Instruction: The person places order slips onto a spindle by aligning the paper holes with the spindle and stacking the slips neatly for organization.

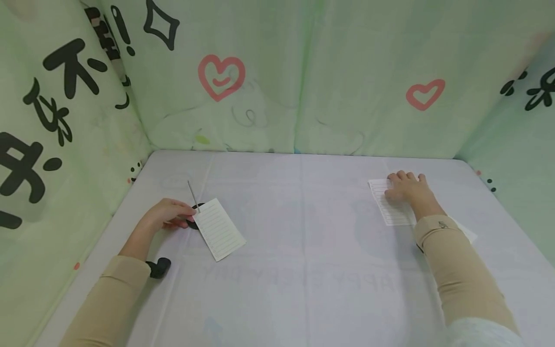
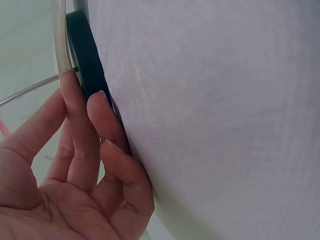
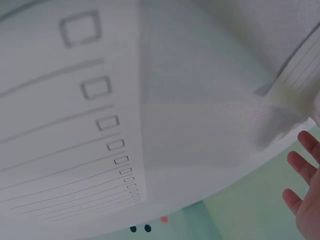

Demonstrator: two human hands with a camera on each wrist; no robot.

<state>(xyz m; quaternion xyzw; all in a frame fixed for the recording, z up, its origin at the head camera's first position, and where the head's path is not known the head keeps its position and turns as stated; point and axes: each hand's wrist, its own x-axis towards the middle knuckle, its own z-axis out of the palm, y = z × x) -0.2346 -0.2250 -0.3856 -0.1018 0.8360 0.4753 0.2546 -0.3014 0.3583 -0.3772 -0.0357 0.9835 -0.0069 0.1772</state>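
Observation:
In the head view, my left hand [image 1: 169,213] is at a bill spike with a black round base [image 1: 191,224] and a thin upright metal rod [image 1: 192,193]. A small stack of lined paper [image 1: 220,231] sits on the rod above the base. The left wrist view shows fingertips at the paper stack's edge [image 2: 61,40] and against the side of the base [image 2: 86,52]. My right hand [image 1: 409,190] is spread over a lined sheet [image 1: 390,212] at the table's right, its fingers near the far edge. In the right wrist view, its fingers [image 3: 302,167] look fairly straight beside the lined sheet [image 3: 300,75].
A sheet with a column of checkboxes [image 3: 70,125] lies below the right wrist, its corner [image 1: 466,232] showing past the sleeve. A black strap [image 1: 159,268] is on the left wrist. Green printed curtains [image 1: 269,111] enclose the white table [image 1: 303,289].

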